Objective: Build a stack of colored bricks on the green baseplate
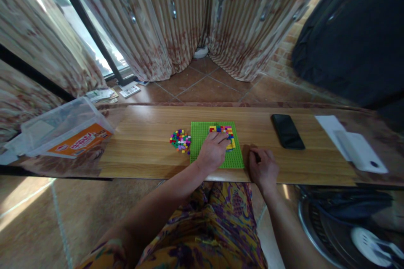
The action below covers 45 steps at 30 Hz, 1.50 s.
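A green studded baseplate [198, 151] lies on the wooden table, with a patch of small multicoloured toy bricks [233, 139] built up on it. Over this patch, my left hand [213, 151] has its fingers bent and close together. The fingertips touch or hover just above the bricks; whatever they pinch is too small or hidden to make out. My right hand [264, 167] rests on the table just right of the baseplate, curled into a loose fist, with no object showing in it. Left of the baseplate sits a pile of loose small bricks [180, 141] in mixed colours.
A black phone [288, 131] lies to the right on the table [145, 134]. Beyond it are white papers [334, 130] and a white flat object [362, 151]. At the far left a clear plastic box [66, 128] with an orange label lies tilted.
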Each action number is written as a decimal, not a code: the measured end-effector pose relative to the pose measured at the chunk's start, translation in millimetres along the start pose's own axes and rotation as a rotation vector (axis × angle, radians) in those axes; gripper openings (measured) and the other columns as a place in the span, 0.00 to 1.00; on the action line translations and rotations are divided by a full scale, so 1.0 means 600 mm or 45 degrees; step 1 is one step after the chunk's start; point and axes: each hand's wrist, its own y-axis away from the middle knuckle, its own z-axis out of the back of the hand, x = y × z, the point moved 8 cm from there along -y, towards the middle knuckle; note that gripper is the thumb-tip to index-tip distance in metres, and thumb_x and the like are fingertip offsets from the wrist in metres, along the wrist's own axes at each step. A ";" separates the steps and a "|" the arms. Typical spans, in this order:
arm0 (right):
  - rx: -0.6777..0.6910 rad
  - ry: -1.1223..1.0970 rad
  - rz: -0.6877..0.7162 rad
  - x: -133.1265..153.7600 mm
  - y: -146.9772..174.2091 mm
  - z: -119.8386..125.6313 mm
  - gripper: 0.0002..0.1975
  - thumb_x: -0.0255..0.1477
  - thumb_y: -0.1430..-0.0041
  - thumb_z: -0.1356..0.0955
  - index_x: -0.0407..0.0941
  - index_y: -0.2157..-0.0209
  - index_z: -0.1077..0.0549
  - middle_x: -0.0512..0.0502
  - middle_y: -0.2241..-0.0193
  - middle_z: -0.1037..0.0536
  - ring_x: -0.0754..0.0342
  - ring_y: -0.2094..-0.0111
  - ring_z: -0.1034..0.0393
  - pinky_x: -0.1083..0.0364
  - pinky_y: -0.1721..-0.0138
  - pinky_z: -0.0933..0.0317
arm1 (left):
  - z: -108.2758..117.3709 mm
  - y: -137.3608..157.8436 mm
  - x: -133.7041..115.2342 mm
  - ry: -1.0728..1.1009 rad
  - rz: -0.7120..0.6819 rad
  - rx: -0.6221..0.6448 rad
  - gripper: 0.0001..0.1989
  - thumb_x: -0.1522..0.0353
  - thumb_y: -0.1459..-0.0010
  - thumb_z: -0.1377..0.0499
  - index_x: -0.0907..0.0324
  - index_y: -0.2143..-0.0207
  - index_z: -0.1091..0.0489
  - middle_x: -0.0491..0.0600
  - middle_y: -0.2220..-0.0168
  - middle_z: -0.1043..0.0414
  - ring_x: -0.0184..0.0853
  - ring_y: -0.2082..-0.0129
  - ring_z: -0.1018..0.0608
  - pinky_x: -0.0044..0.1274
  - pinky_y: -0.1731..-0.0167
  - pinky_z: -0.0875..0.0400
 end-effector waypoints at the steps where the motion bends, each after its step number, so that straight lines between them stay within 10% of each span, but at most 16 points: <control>1: 0.001 0.002 -0.002 0.000 0.000 0.000 0.14 0.34 0.39 0.38 0.44 0.64 0.23 0.42 0.66 0.24 0.50 0.64 0.31 0.52 0.61 0.38 | -0.001 0.000 0.000 0.003 0.005 -0.001 0.13 0.74 0.38 0.50 0.60 0.58 0.26 0.52 0.50 0.26 0.38 0.51 0.29 0.33 0.48 0.33; 13: -0.012 -0.008 0.000 0.003 0.000 0.003 0.14 0.35 0.39 0.38 0.43 0.64 0.23 0.42 0.66 0.24 0.50 0.64 0.31 0.53 0.62 0.39 | 0.028 0.036 0.020 0.157 0.087 -0.270 0.14 0.72 0.36 0.50 0.62 0.51 0.30 0.54 0.50 0.28 0.38 0.50 0.28 0.34 0.48 0.30; 45: 0.009 0.039 -0.001 0.001 -0.001 0.001 0.15 0.35 0.39 0.39 0.43 0.64 0.23 0.41 0.66 0.24 0.50 0.64 0.31 0.53 0.62 0.39 | 0.008 0.039 -0.001 -0.061 0.033 -0.118 0.17 0.72 0.36 0.52 0.61 0.47 0.33 0.55 0.46 0.31 0.41 0.47 0.31 0.36 0.47 0.33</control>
